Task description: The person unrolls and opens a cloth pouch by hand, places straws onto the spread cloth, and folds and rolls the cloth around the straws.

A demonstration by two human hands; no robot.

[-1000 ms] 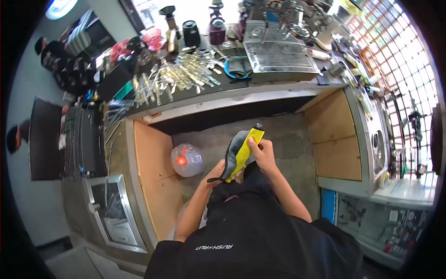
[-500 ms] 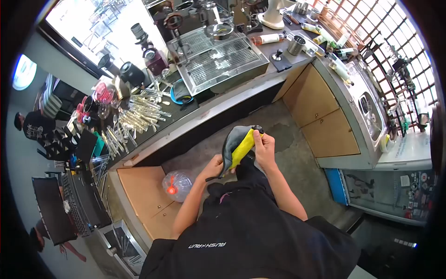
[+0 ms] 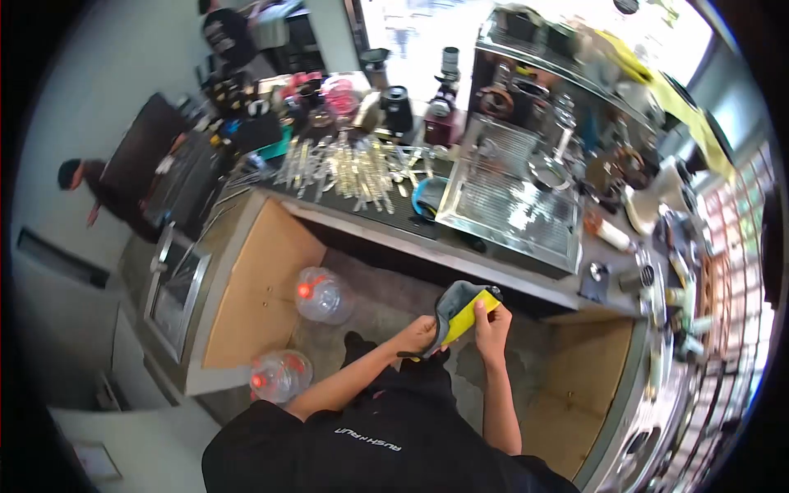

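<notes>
A grey and yellow cloth [image 3: 463,323] is stretched between my two hands in front of my body, above the floor. My left hand [image 3: 417,334] grips its grey edge on the left. At the other end, my right hand [image 3: 492,325] pinches the yellow side with the thumb on top. A dark bit of the cloth sticks up above the right fingers. Part of the left fingers is hidden behind the fabric.
The counter ahead carries an espresso machine [image 3: 514,197], a pile of wrapped cutlery [image 3: 357,174] and a blue bowl [image 3: 427,197]. Two large clear bottles, one by the cabinet [image 3: 323,294] and a nearer one [image 3: 281,375], stand at left. Two people are at the far left.
My view has swung left, so the counter appears further right and a second large bottle shows. Both hands still hold the cloth, with little change in grip.
</notes>
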